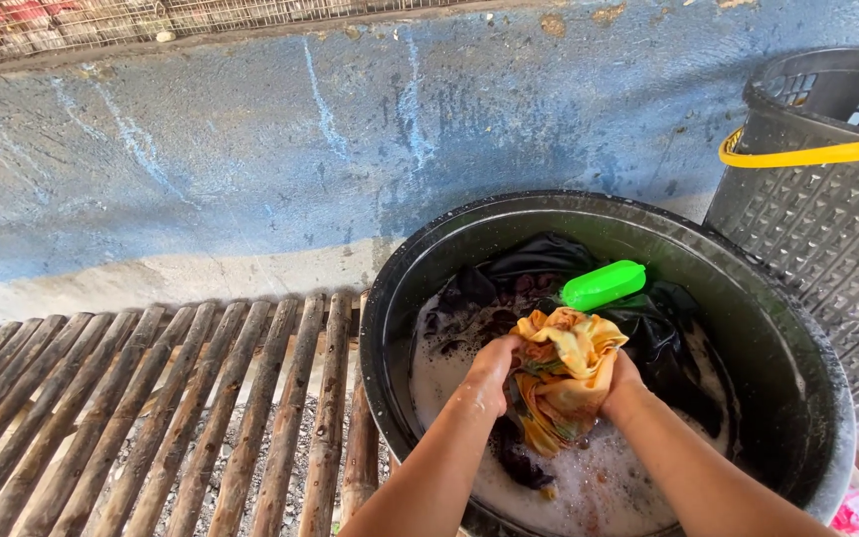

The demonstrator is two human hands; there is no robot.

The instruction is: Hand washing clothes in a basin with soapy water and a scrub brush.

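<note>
Between both sets of fingers: yellow cloth [564,373], left hand [489,373] and right hand [620,383] clamped tight. Green brush [603,284] just beyond fingertips, could slide into suds if dark laundry [648,328] shifts.

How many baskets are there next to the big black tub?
1. The grey plastic basket with a yellow handle stands to the right of the black tub, partly cut off by the picture's edge. More could be out of view.

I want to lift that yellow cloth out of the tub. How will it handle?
The yellow cloth, bunched between both hands, is probably floppy. Soaked in sudsy water, it is likely heavy, dripping and somewhat slippery.
</note>
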